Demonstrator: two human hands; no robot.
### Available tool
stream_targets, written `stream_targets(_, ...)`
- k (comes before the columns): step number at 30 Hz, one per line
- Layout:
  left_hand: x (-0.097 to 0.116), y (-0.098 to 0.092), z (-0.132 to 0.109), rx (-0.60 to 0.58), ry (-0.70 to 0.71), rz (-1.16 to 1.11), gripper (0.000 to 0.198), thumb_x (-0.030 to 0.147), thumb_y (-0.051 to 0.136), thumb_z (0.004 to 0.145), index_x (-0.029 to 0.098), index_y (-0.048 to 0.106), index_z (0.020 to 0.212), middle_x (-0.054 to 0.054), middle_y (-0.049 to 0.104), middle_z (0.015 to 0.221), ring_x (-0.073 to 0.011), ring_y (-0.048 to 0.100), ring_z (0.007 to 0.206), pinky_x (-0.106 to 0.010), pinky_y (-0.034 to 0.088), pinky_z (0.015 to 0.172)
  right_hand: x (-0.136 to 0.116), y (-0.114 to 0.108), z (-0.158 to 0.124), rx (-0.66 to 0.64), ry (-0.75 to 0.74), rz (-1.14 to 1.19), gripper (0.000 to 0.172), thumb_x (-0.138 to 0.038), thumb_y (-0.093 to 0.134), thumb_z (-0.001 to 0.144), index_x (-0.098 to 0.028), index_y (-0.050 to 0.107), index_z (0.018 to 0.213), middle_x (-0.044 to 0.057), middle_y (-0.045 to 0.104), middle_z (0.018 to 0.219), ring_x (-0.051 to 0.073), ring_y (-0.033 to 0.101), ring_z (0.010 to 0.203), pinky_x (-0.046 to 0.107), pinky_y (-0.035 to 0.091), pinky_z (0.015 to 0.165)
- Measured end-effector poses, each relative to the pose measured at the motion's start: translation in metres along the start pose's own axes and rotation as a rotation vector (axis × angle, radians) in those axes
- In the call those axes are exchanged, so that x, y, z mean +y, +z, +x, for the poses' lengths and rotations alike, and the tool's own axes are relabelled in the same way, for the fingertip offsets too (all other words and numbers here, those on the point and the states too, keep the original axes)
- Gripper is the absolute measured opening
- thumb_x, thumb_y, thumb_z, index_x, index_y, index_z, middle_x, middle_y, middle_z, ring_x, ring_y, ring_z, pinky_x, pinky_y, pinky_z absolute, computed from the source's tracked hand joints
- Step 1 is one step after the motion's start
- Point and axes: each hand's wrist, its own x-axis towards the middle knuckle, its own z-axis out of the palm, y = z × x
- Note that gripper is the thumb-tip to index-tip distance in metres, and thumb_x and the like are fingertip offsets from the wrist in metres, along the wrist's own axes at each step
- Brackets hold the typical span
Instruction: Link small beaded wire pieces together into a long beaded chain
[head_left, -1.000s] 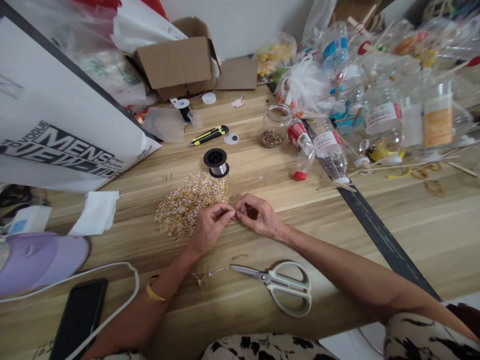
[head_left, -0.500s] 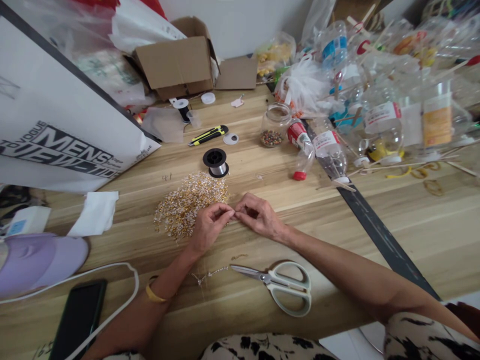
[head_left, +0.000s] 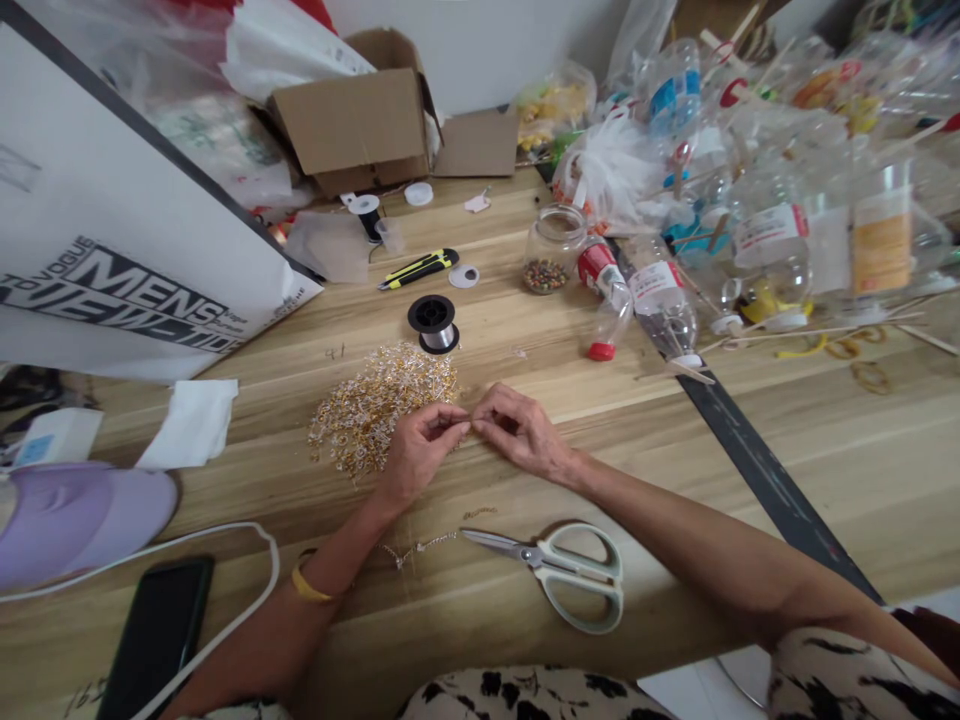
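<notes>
My left hand and my right hand meet fingertip to fingertip over the wooden table, both pinched closed. Whatever lies between the fingertips is too small to make out. Beside and partly behind my left hand spreads a pile of gold and silver beads. A spool of clear thread stands just beyond the pile. Closer to my body lie a beaded strand, a short gold chain and scissors with pale handles, the blades pointing left.
Farther back are a yellow-black utility knife, a jar of beads and a cardboard box. Plastic bottles crowd the right. At left lie a phone, a white cable, a purple cap and a tissue.
Both hands stay pinched together in nearly the same place, with only slight finger movement. The whole view has shifted very slightly.
</notes>
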Motion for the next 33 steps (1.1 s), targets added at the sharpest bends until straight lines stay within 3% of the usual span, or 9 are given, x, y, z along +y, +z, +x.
stream_targets(8, 0.0015, -0.0001, -0.0013, 0.026, 0.226, 0.239, 0.008, 0.019, 0.062, 0.079, 0.015, 0.064, 0.072, -0.002, 0.064, 0.071, -0.0123, 0.058, 0.064, -0.022, 0.047, 0.058, -0.0015, -0.0001, 0.0002, -0.009, 0.018, 0.008, 0.015, -0.028, 0.054, 0.091, -0.018, 0.06, 0.082, 0.003, 0.053, 0.075, 0.015, 0.05, 0.069, 0.027, 0.041, 0.062)
stream_targets(14, -0.002, -0.0013, -0.0033, 0.118, 0.611, 0.553, 0.008, 0.013, 0.06, 0.081, 0.017, 0.064, 0.076, -0.006, 0.063, 0.083, -0.0168, 0.06, 0.081, -0.03, 0.051, 0.074, -0.0017, -0.0007, 0.0002, -0.035, 0.049, 0.036, 0.01, -0.024, 0.055, 0.089, -0.017, 0.058, 0.081, 0.001, 0.051, 0.074, 0.013, 0.048, 0.066, 0.025, 0.039, 0.06)
stream_targets(20, -0.0022, -0.0058, -0.0043, 0.136, 0.829, 0.754, 0.009, 0.011, 0.06, 0.082, 0.019, 0.064, 0.08, -0.009, 0.064, 0.107, -0.0234, 0.056, 0.105, -0.042, 0.05, 0.09, -0.0003, 0.0002, -0.0009, -0.05, 0.075, 0.052, 0.009, -0.022, 0.055, 0.087, -0.017, 0.057, 0.081, 0.001, 0.052, 0.076, 0.012, 0.047, 0.065, 0.024, 0.039, 0.059)
stream_targets(26, -0.0041, -0.0072, -0.0048, 0.059, 0.878, 0.702, 0.012, 0.008, 0.058, 0.083, 0.018, 0.064, 0.085, -0.008, 0.068, 0.099, -0.0223, 0.057, 0.106, -0.039, 0.052, 0.09, 0.0003, 0.0006, -0.0016, -0.057, 0.084, 0.067, 0.008, -0.022, 0.055, 0.087, -0.017, 0.058, 0.081, 0.001, 0.052, 0.076, 0.011, 0.047, 0.064, 0.024, 0.039, 0.059)
stream_targets(33, -0.0002, -0.003, -0.001, 0.076, 0.755, 0.496, 0.011, 0.009, 0.059, 0.081, 0.018, 0.063, 0.076, -0.006, 0.068, 0.081, -0.0171, 0.062, 0.084, -0.032, 0.053, 0.078, -0.0008, 0.0006, -0.0003, -0.041, 0.062, 0.065, 0.01, -0.023, 0.056, 0.087, -0.017, 0.059, 0.081, 0.001, 0.052, 0.075, 0.011, 0.047, 0.064, 0.024, 0.039, 0.058)
